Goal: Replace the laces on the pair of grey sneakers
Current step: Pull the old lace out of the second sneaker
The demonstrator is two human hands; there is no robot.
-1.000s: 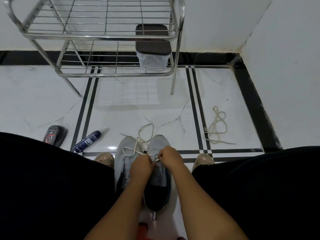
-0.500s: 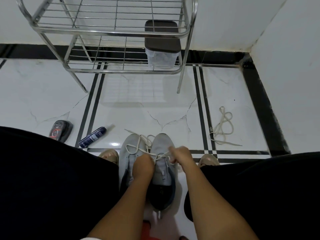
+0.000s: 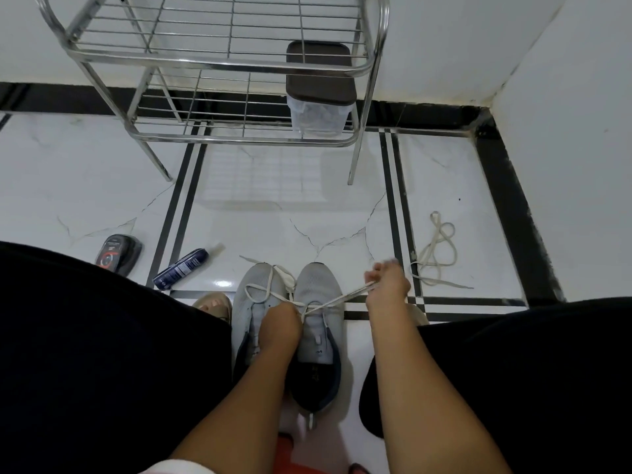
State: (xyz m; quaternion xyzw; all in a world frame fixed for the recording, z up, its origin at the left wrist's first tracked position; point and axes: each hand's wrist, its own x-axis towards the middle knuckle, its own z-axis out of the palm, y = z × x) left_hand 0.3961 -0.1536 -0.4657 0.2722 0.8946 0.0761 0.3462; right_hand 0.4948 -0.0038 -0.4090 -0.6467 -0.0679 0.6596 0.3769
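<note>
Two grey sneakers stand side by side on the white floor between my knees, the left sneaker (image 3: 251, 302) and the right sneaker (image 3: 319, 323). A white lace (image 3: 338, 297) runs taut from the right sneaker's eyelets out to the right. My right hand (image 3: 388, 280) pinches its end, raised to the right of the shoe. My left hand (image 3: 280, 325) rests curled over the shoes' tongues, gripping at the lace by the eyelets. The lace's loose part (image 3: 270, 285) loops over both toes. A second loose lace (image 3: 436, 254) lies coiled on the floor at the right.
A steel wire shoe rack (image 3: 219, 68) stands ahead, with a clear box with a dark lid (image 3: 319, 88) on its lower shelf. A blue spray can (image 3: 181, 268) and a dark shoe-polish sponge (image 3: 118, 253) lie left. Walls close off the right corner.
My right hand has pulled the lace out to the right, away from the shoe, drawing it taut. My left hand stays on the sneakers. The camera has tilted slightly.
</note>
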